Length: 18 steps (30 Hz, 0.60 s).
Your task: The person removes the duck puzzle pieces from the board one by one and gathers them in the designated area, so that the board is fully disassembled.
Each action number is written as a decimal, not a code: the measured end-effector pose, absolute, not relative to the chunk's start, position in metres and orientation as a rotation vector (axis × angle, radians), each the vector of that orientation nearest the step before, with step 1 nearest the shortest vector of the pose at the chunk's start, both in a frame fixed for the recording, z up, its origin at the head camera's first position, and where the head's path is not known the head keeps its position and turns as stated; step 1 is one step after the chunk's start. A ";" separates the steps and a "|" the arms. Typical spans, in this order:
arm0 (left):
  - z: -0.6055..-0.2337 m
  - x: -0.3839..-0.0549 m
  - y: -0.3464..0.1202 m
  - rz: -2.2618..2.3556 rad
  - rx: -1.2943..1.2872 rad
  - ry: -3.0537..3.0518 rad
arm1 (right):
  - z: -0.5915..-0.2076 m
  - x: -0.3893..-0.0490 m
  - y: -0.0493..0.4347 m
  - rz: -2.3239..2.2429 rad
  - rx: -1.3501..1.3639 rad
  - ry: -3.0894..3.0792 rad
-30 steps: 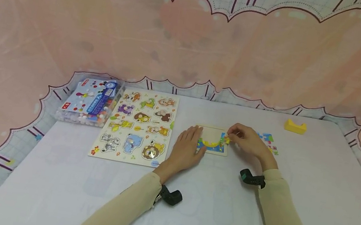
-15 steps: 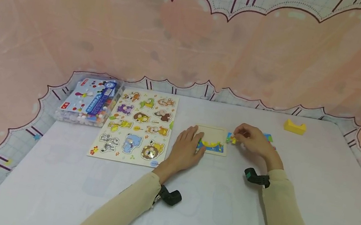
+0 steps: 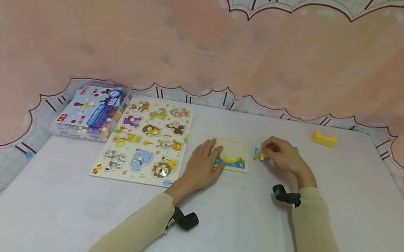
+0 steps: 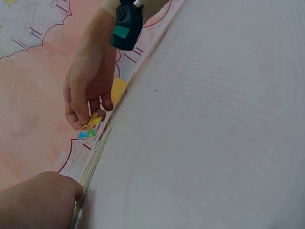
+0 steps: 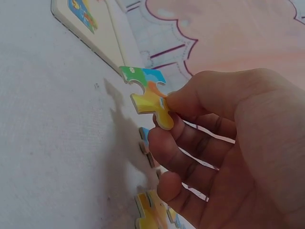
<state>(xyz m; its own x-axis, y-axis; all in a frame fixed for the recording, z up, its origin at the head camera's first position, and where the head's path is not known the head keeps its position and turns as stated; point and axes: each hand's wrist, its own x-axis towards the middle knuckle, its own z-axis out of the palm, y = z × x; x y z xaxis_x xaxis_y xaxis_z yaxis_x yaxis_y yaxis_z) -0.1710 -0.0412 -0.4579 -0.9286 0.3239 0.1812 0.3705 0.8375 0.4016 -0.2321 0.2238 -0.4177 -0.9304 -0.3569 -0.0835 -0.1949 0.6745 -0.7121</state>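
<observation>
Between thumb and fingertips my right hand (image 3: 281, 155) pinches a jigsaw piece (image 5: 151, 98) coloured yellow, orange, green and blue. It is raised off the table, just right of a small wooden puzzle frame (image 3: 248, 157). Along the frame's bottom lies a fitted blue and yellow strip (image 3: 233, 162); the rest of the inside is bare wood. My left hand (image 3: 201, 164) rests flat with straight fingers over the frame's left edge, hiding that side. In the right wrist view more jigsaw pieces (image 5: 148, 210) lie on the table below the right hand.
Left of the hands lies a large animal puzzle board (image 3: 151, 140). Beyond it stands a clear plastic box (image 3: 88, 111) of small coloured parts with a printed card. A yellow block (image 3: 324, 139) sits at the back right, near the table's far edge.
My right hand has drawn the piece out from the frame's right side and now holds it to the right of the frame. The left hand has stayed on the frame; the head view shifted slightly.
</observation>
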 end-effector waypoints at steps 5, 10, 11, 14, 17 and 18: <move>-0.457 -0.170 -0.044 -0.669 -0.552 -2.909 | -0.415 -0.233 0.226 -1.084 -0.429 2.677; -0.457 -0.170 -0.044 -0.674 -0.558 -2.901 | -0.415 -0.233 0.232 -1.032 -0.414 2.668; -0.456 -0.169 -0.044 -0.676 -0.558 -2.898 | -0.416 -0.233 0.233 -1.021 -0.415 2.665; -0.456 -0.169 -0.043 -0.682 -0.558 -2.901 | -0.416 -0.233 0.237 -0.996 -0.423 2.654; -0.456 -0.169 -0.043 -0.687 -0.561 -2.900 | -0.416 -0.232 0.241 -0.975 -0.431 2.648; -0.456 -0.170 -0.042 -0.687 -0.562 -2.902 | -0.415 -0.231 0.242 -0.966 -0.435 2.649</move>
